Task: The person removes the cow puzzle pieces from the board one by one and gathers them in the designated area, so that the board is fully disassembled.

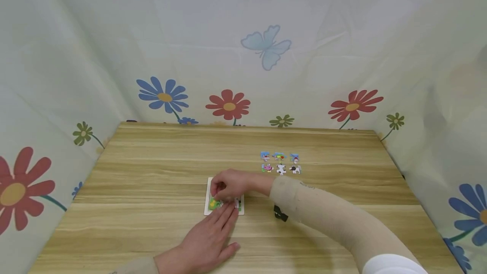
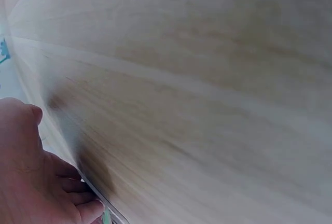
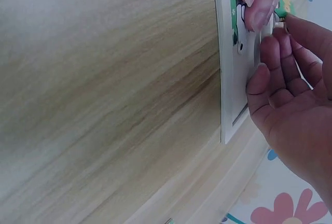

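A white-framed jigsaw board [image 1: 207, 205] lies on the wooden table, with green and yellow printed pieces along its near part. My left hand [image 1: 207, 240] lies with fairly straight fingers, the fingertips pressing on the board's near side. Above the board's left part, my right hand [image 1: 230, 183] has bent fingers. In the right wrist view, its thumb and a finger pinch the edge of a green-and-yellow puzzle piece [image 3: 284, 6]. A bare grey-white area of the board [image 3: 236, 89] shows beside the right fingers. Both hands partly hide the picture. In the left wrist view, the left hand [image 2: 39, 182] meets the board's edge.
Beyond the right forearm, several loose puzzle pieces [image 1: 280, 156] lie in two rows; one piece [image 1: 281, 169] looks plain white. A small black object [image 1: 280, 213] shows beside the right sleeve. Flower-printed cloth [image 1: 228, 54] encloses the table's back and sides.
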Action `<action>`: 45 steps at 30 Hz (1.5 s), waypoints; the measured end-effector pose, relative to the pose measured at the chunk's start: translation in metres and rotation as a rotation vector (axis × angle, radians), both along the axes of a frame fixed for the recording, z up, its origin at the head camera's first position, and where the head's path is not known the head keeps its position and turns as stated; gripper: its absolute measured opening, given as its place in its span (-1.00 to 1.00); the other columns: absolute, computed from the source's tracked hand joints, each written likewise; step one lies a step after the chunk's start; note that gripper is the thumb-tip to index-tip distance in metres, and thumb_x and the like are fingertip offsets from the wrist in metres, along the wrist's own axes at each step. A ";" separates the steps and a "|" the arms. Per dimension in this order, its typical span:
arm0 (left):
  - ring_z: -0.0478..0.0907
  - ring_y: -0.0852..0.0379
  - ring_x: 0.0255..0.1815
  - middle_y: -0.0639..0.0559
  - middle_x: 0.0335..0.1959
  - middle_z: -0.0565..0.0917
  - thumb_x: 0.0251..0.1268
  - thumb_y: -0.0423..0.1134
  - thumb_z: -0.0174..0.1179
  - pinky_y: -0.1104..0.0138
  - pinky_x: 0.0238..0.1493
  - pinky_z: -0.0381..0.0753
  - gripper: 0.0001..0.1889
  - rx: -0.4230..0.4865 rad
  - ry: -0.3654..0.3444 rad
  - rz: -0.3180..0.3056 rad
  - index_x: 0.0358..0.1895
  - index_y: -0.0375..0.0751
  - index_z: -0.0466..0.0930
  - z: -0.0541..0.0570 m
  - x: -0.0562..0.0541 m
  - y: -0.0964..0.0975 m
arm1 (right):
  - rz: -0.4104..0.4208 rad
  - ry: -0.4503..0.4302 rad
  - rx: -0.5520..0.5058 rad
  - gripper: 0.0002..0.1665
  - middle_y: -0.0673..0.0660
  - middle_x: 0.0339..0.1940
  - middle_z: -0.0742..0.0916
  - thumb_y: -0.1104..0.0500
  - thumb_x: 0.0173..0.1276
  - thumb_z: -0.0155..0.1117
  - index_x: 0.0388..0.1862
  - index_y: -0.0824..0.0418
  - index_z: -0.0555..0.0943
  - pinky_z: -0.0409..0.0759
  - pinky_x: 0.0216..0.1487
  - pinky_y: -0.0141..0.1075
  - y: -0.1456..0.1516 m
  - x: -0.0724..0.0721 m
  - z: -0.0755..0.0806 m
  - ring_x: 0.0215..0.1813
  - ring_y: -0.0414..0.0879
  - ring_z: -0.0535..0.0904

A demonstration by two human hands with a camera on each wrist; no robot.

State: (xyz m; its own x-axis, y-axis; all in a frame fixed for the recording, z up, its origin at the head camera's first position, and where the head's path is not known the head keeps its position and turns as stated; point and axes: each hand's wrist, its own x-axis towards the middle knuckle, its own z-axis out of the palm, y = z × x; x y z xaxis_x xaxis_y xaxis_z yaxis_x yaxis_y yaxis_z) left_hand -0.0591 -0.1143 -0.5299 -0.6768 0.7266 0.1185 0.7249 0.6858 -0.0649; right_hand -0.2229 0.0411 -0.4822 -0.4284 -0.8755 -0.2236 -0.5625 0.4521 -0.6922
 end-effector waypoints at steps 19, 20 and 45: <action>0.30 -0.17 0.65 -0.34 0.62 0.35 0.71 0.24 -0.13 0.10 0.59 0.38 -0.20 0.014 -0.037 0.043 0.58 -0.44 0.34 0.008 0.002 0.004 | -0.136 0.164 -0.004 -0.88 -0.04 -0.21 0.76 0.26 0.61 0.28 -0.09 0.18 0.76 0.64 -0.01 -0.33 0.097 -0.044 0.044 -0.15 -0.24 0.61; 0.30 -0.17 0.65 -0.34 0.62 0.35 0.71 0.25 -0.13 0.09 0.59 0.39 -0.20 0.014 -0.035 0.044 0.57 -0.45 0.34 0.008 0.002 0.005 | -0.135 0.166 0.005 -0.88 -0.03 -0.21 0.76 0.26 0.61 0.28 -0.09 0.19 0.76 0.65 -0.03 -0.33 0.102 -0.044 0.044 -0.15 -0.23 0.61; 0.27 -0.16 0.67 -0.34 0.64 0.31 0.71 0.24 -0.13 0.12 0.60 0.36 -0.20 -0.005 0.002 -0.007 0.59 -0.43 0.33 0.005 0.003 0.003 | -0.060 0.396 0.074 -0.91 -0.07 -0.28 0.73 0.31 0.52 0.38 -0.22 0.16 0.76 0.63 -0.08 -0.32 0.140 -0.039 0.011 -0.22 -0.27 0.55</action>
State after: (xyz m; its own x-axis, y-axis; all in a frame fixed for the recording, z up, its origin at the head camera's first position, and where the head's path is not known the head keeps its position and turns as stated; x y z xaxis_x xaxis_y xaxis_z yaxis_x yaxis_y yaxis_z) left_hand -0.0563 -0.1109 -0.5249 -0.6717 0.7317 0.1158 0.7293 0.6806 -0.0696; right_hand -0.2621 0.1811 -0.4712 -0.5438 -0.8341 -0.0924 -0.7503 0.5325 -0.3918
